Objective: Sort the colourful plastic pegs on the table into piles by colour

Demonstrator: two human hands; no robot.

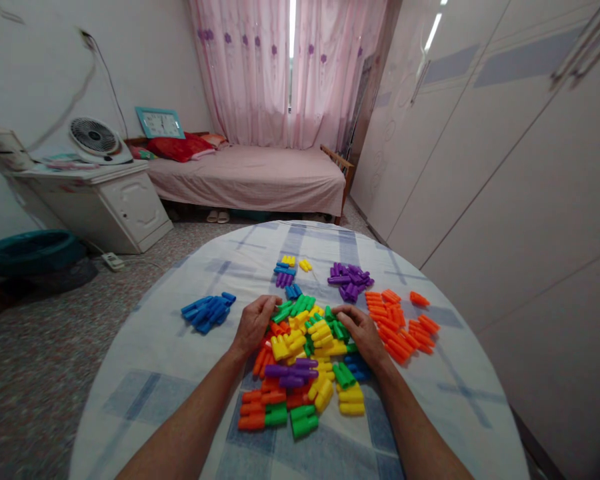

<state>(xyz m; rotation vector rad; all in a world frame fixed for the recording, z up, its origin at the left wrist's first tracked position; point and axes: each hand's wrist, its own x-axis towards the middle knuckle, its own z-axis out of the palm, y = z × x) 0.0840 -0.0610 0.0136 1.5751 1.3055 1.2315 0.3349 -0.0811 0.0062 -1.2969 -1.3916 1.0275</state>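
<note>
A mixed pile of bullet-shaped plastic building blocks (pixel 295 343) in yellow, green, orange and purple lies between my hands on the round table. My left hand (pixel 254 323) is at the pile's far left edge, its curled fingers closed at the end of a green block (pixel 283 312). Across the pile, my right hand (pixel 363 330) has its thumb and fingers bent together at another green block (pixel 329 312). Parts of the fingers on both hands are hidden. Loose green blocks (pixel 304 421) and yellow blocks (pixel 351 400) lie at the near edge.
Blue blocks (pixel 209 312) form a heap at left; purple blocks (pixel 350 280) and orange blocks (pixel 397 327) lie at right. A small joined stack (pixel 285 270) sits farther back. The checked tablecloth (pixel 180 400) covers the table. Beyond are a bed (pixel 260 177) and a wardrobe (pixel 480 167).
</note>
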